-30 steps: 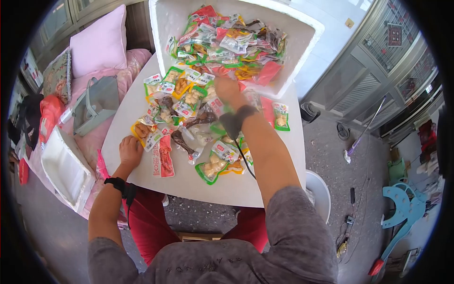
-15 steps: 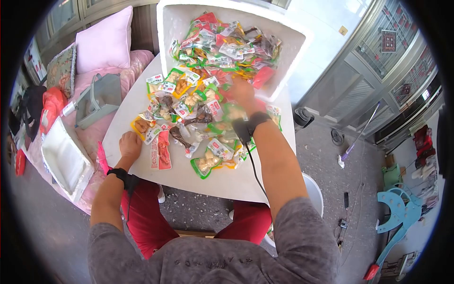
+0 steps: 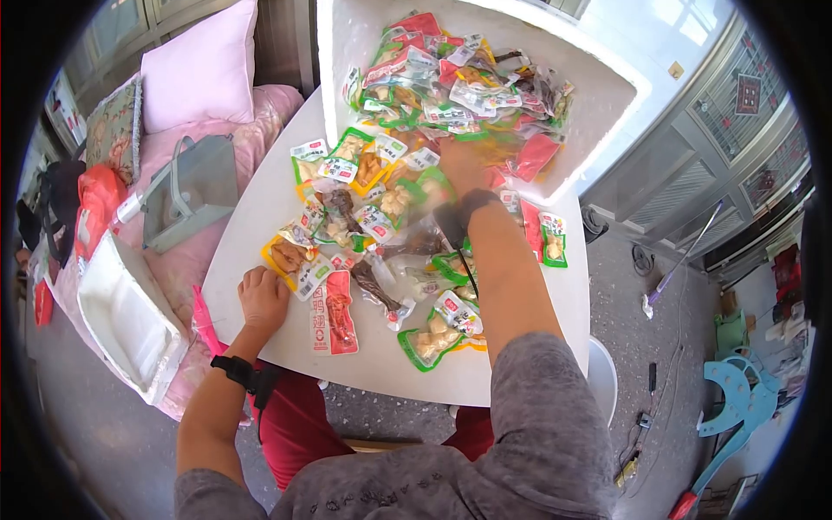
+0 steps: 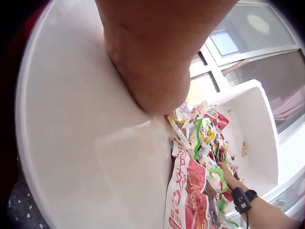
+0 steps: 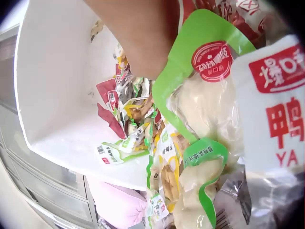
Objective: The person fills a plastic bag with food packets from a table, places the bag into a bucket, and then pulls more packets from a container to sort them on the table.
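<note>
My left hand (image 3: 263,299) rests on the white table with its fingers loosely bent, beside a yellow-edged food packet (image 3: 289,256). Nearby lies a red-and-white packet (image 3: 342,312) with large printed characters. Blurred in the head view, my right hand (image 3: 465,165) reaches over the packets at the open side of a white foam box (image 3: 602,82). A green-edged packet (image 5: 193,100) of pale food overlaps that hand in the right wrist view. The right fingertips are hidden among the packets, and I cannot tell whether they grip one.
A heap of sealed packets (image 3: 468,78) fills part of the foam box. Several more lie spread across the table (image 3: 243,217). On a pink-covered seat at left sit a smaller white foam tray (image 3: 130,303) and a grey-green basket (image 3: 195,204). A white bucket (image 3: 604,381) stands at right.
My right hand has shifted rightward along the front of the foam box. The head view has swung slightly, while my left hand stays at the same spot on the table.
</note>
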Available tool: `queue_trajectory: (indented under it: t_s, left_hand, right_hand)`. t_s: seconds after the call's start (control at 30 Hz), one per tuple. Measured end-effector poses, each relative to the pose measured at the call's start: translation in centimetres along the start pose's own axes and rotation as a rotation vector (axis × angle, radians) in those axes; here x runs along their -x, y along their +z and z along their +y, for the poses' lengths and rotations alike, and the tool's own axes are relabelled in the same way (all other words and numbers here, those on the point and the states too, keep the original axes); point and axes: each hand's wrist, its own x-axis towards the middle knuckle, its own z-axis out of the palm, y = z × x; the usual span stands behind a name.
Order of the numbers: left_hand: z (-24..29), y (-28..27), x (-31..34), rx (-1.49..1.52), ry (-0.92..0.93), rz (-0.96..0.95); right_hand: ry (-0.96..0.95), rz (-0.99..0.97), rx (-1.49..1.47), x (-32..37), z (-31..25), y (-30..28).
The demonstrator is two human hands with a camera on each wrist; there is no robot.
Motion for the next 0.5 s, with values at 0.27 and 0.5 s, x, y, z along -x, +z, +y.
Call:
queue_trajectory:
  t_s: [0.27,0.5]
  left_hand:
    - [-0.1,-0.2,0.2,0.006,0.003,0.003]
    - [-0.2,0.1,0.3,-0.007,-0.025,-0.029]
  right_hand:
    - [-0.173,0.095,-0.243,2.2,0.5,-6.2]
    - [-0.497,0.051,-0.385,14.1,-0.3,-13.3]
